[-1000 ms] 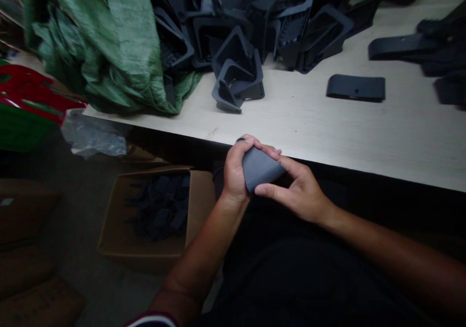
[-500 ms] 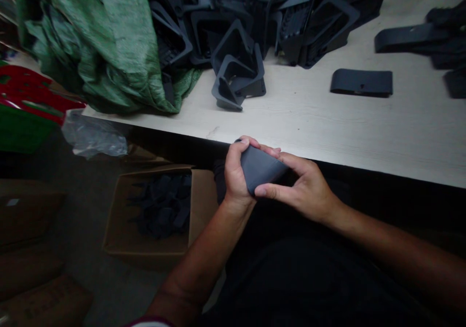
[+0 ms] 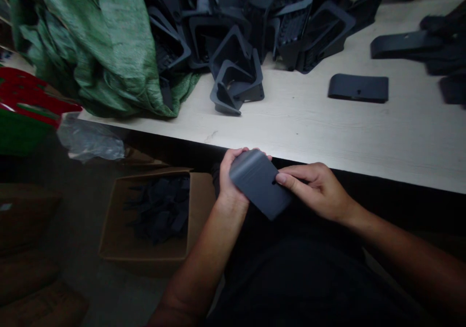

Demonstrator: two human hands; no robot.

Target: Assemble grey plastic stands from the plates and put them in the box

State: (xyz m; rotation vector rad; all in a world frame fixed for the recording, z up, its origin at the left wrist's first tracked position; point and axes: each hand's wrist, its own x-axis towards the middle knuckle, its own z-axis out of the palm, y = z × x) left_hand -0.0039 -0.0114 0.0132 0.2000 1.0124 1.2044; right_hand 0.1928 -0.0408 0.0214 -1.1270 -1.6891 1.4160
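A dark grey plastic part [image 3: 260, 183] with a rounded end and a small hole in its flat face is held just in front of the table edge. My left hand [image 3: 231, 179] wraps round its rounded end, fingers behind it. With thumb and bent fingers, my right hand [image 3: 316, 188] pinches its right edge beside the hole. On the table, a similar dark grey part [image 3: 358, 88] lies flat to the right. Angular grey plastic parts [image 3: 238, 81] sit nearer the middle, at the front of a large heap [image 3: 269, 21].
A crumpled green woven sack [image 3: 98, 45] covers the left of the pale table [image 3: 291, 128]. Below stands an open cardboard box [image 3: 145, 249] holding dark parts. More dark parts [image 3: 404, 44] lie at the right. A clear plastic bag [image 3: 89, 140] hangs near red and green crates [image 3: 25, 96].
The grey part has been turned in my hands, so its flat face with the hole now shows. My right hand has shifted slightly right, to its edge. The view has moved a little.
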